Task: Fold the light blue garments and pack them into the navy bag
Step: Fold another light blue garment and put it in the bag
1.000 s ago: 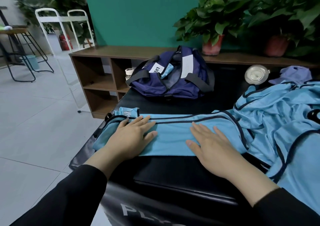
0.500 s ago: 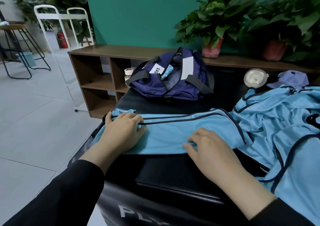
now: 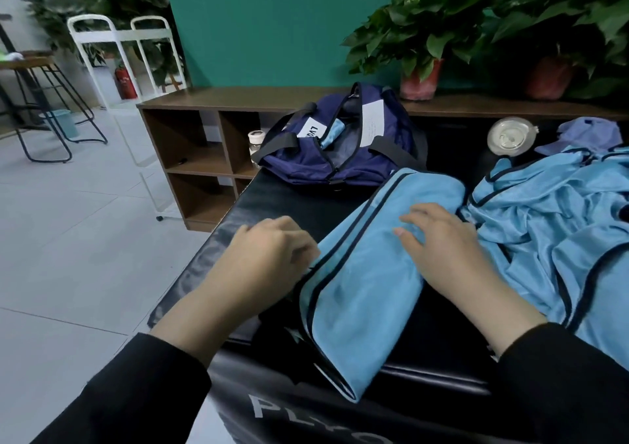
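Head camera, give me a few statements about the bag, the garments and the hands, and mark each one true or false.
1. The navy duffel bag is unzipped, with something light blue showing inside. True.
2. The folded light blue garment lies inside the bag. False: it lies on the black padded bench, in front of the bag.
3. The right hand rests on the folded garment. True.
4. The left hand holds the bag's strap. False: it is at the garment's left edge, fingers curled.
5. A heap of unfolded light blue garments lies right of the folded one. True.
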